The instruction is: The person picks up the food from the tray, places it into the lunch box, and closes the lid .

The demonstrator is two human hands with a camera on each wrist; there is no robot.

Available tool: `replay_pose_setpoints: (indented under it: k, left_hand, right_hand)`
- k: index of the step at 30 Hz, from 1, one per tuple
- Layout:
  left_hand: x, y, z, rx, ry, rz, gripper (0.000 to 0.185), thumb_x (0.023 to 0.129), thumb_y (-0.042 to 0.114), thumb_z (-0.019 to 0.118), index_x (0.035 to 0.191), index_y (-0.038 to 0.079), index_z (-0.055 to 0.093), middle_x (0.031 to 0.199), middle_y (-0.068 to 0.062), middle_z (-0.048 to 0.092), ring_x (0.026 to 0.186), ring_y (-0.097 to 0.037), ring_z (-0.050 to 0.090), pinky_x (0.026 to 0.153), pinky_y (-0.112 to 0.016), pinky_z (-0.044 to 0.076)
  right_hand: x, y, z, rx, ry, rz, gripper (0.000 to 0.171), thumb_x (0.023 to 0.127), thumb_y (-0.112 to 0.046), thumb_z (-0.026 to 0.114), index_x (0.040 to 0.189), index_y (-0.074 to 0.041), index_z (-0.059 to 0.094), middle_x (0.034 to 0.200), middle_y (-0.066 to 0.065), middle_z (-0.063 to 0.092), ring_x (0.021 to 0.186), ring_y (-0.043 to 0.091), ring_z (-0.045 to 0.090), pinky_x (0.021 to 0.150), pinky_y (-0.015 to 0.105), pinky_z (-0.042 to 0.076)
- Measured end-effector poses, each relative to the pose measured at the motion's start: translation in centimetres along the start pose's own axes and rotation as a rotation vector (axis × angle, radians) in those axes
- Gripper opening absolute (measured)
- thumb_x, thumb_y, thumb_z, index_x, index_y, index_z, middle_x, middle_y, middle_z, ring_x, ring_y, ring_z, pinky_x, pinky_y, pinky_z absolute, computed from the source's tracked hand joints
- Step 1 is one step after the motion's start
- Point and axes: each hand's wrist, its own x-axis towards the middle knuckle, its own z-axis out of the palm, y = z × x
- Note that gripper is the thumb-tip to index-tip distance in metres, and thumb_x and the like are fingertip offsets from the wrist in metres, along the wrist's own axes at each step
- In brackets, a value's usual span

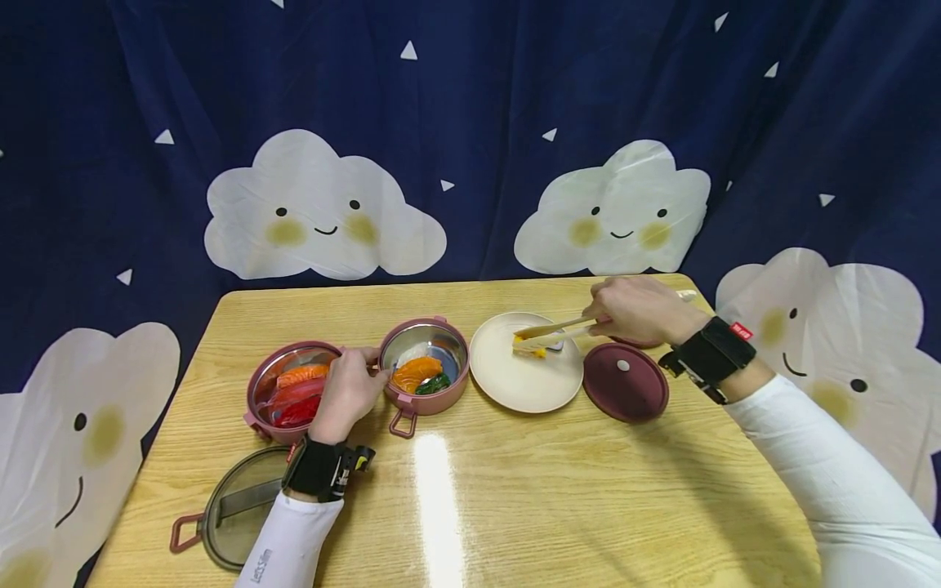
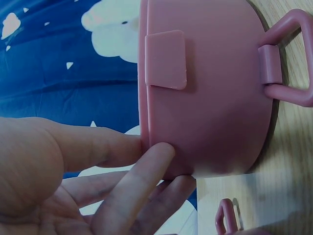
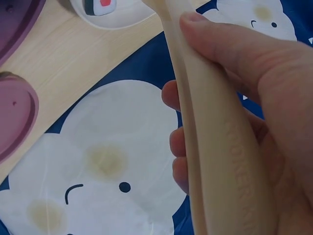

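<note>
My left hand [image 1: 350, 392] pinches the rim of a pink lunch pot [image 2: 220, 107] with thumb and fingers. Inside this pot [image 1: 459, 388] lie an orange toy sushi piece [image 1: 416, 373], a dark green piece [image 1: 434, 384] and something white. Cream tongs [image 3: 205, 112] are gripped in my right hand [image 1: 638, 309]. Their tips are at a yellow food piece [image 1: 540, 353] on the cream plate [image 1: 515, 396]; whether they grip it, I cannot tell. Beside it on the plate sits a toy sushi roll [image 3: 101, 6], partly behind the tongs in the head view.
A second pink pot [image 1: 253, 392] at left holds orange and red pieces. In front of it lies a clear-topped lid [image 1: 235, 535] with a handle, partly under my left forearm. Right of the plate is a maroon lid [image 1: 625, 392], with another pink lid [image 3: 14, 115] behind it.
</note>
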Motion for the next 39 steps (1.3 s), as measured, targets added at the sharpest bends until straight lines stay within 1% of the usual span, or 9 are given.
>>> replay_pose_setpoints:
  k: [5, 10, 13, 17, 23, 30, 34, 39]
  left_hand:
    - [-0.1, -0.1, 0.1, 0.001, -0.003, 0.001, 0.035, 0.098, 0.009, 0.072, 0.131, -0.005, 0.071, 0.117, -0.025, 0.075, 0.097, -0.032, 0.066, 0.075, -0.035, 0.050]
    - [-0.1, -0.2, 0.1, 0.005, 0.006, 0.019, 0.033, 0.097, 0.008, 0.072, 0.128, -0.004, 0.073, 0.114, -0.024, 0.076, 0.094, -0.032, 0.066, 0.071, -0.030, 0.045]
    - [0.0, -0.3, 0.1, 0.005, 0.010, 0.026, 0.033, 0.096, 0.007, 0.072, 0.128, -0.004, 0.073, 0.114, -0.024, 0.076, 0.095, -0.033, 0.067, 0.071, -0.030, 0.045]
    - [0.0, -0.3, 0.1, 0.005, 0.008, 0.023, 0.035, 0.096, 0.007, 0.072, 0.129, -0.004, 0.072, 0.116, -0.025, 0.076, 0.095, -0.032, 0.066, 0.072, -0.031, 0.045]
    - [0.1, -0.2, 0.1, 0.005, -0.004, 0.022, 0.036, 0.097, 0.007, 0.071, 0.131, -0.004, 0.071, 0.116, -0.025, 0.076, 0.090, -0.031, 0.064, 0.069, -0.030, 0.043]
    - [0.1, -0.2, -0.1, 0.010, -0.006, 0.022, 0.037, 0.097, 0.007, 0.071, 0.132, -0.005, 0.070, 0.116, -0.025, 0.075, 0.084, -0.029, 0.060, 0.066, -0.029, 0.040]
    - [0.1, -0.1, -0.1, 0.006, -0.011, 0.013, 0.037, 0.098, 0.007, 0.070, 0.133, -0.005, 0.069, 0.116, -0.025, 0.075, 0.083, -0.028, 0.059, 0.065, -0.029, 0.039]
    - [0.0, -0.1, -0.1, 0.002, -0.016, 0.012, 0.037, 0.098, 0.007, 0.070, 0.133, -0.005, 0.069, 0.116, -0.025, 0.074, 0.082, -0.028, 0.059, 0.065, -0.030, 0.039]
  right_hand:
    - [0.1, -0.2, -0.3, -0.002, 0.002, 0.002, 0.010, 0.084, -0.028, 0.089, 0.090, -0.027, 0.080, 0.073, -0.007, 0.053, 0.067, 0.010, 0.049, 0.058, 0.030, 0.041]
    - [0.1, -0.3, -0.9, 0.001, 0.039, 0.008, 0.015, 0.086, -0.029, 0.088, 0.099, -0.025, 0.085, 0.078, -0.006, 0.061, 0.073, 0.011, 0.059, 0.059, 0.033, 0.049]
    - [0.2, -0.6, -1.6, 0.006, 0.055, 0.017, 0.019, 0.087, -0.030, 0.087, 0.104, -0.024, 0.086, 0.081, -0.006, 0.064, 0.076, 0.012, 0.063, 0.060, 0.033, 0.051]
    - [0.3, -1.2, -2.6, -0.008, 0.073, 0.004, 0.021, 0.087, -0.030, 0.086, 0.107, -0.023, 0.085, 0.082, -0.005, 0.065, 0.076, 0.012, 0.062, 0.059, 0.032, 0.049]
    - [0.6, -2.4, -4.1, -0.029, 0.105, -0.023, 0.022, 0.086, -0.029, 0.087, 0.106, -0.021, 0.085, 0.081, -0.002, 0.065, 0.075, 0.014, 0.061, 0.059, 0.032, 0.049]
    - [1.2, -4.1, -5.7, -0.070, 0.152, -0.046, 0.026, 0.084, -0.030, 0.089, 0.108, -0.021, 0.085, 0.078, -0.005, 0.061, 0.071, 0.013, 0.056, 0.056, 0.029, 0.045]
    - [1.8, -5.1, -6.2, -0.080, 0.183, -0.076, 0.028, 0.083, -0.033, 0.090, 0.107, -0.021, 0.086, 0.081, -0.006, 0.063, 0.074, 0.013, 0.058, 0.056, 0.028, 0.046]
    - [2.8, -6.2, -6.4, -0.071, 0.187, -0.102, 0.028, 0.084, -0.035, 0.089, 0.109, -0.021, 0.086, 0.084, -0.005, 0.066, 0.078, 0.014, 0.060, 0.059, 0.027, 0.048]
